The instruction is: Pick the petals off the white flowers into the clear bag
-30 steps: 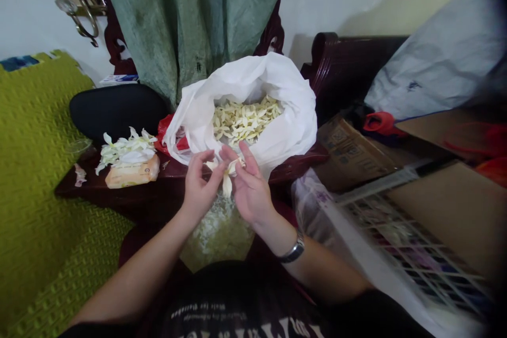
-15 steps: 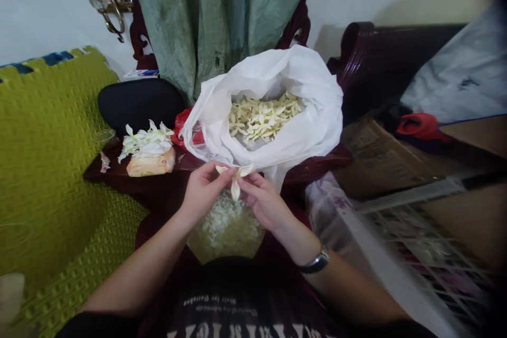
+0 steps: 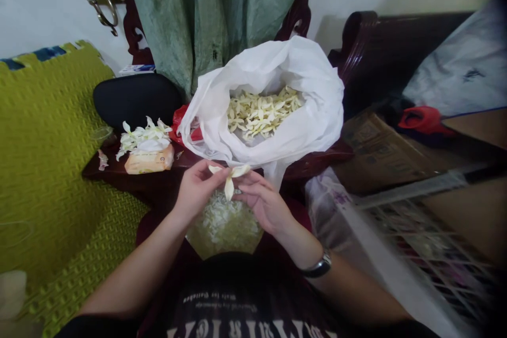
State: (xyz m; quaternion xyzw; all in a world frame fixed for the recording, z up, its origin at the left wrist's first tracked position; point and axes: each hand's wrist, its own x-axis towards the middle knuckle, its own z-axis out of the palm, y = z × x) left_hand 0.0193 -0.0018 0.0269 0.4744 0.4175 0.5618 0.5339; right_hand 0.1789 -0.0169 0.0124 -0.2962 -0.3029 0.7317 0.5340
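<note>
The pale flower petals (image 3: 228, 189) look smooth and matt, the thin plastic bag (image 3: 304, 79) faintly glossy. The dark wooden chair frame (image 3: 356, 31) is polished, the green foam mat (image 3: 51, 179) rough.

You are in a room at home. You can tell from the dark red carved wooden chair (image 3: 356, 47), the bumpy green foam mat (image 3: 51, 169), and the long green cloth curtain (image 3: 170, 16) by the white wall (image 3: 39, 10).
</note>
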